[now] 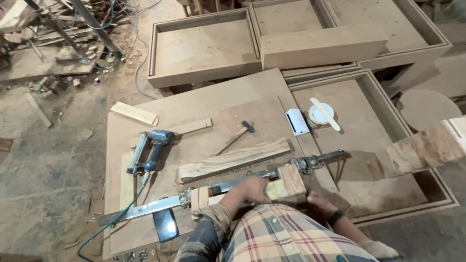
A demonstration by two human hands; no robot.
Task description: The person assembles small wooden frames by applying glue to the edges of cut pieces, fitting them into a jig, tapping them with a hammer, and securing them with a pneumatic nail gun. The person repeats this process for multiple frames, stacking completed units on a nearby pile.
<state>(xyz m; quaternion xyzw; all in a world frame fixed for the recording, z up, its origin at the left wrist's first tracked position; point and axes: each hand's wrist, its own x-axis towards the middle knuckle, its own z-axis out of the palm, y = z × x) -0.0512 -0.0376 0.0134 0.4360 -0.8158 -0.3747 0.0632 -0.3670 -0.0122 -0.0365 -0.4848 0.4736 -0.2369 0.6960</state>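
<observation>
— What's in the grip?

— The left hand (pixel 252 188) is closed over a pale wooden block (pixel 287 183) set in a long steel bar clamp (pixel 223 187), near the tabletop's (pixel 204 104) near edge. The right hand (pixel 318 200) sits just behind the block; whether it grips, I can't tell.

— And around them?

— A rough, grainy plank (pixel 233 160) just beyond the clamp, then a small hammer (pixel 238 136) and a blue nail gun (pixel 149 150) toward the left edge.

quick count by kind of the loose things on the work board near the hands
hammer: 1
blue nail gun: 1
bar clamp: 1
glue tub with stick: 1
loose wood pieces: 4
total: 8
</observation>
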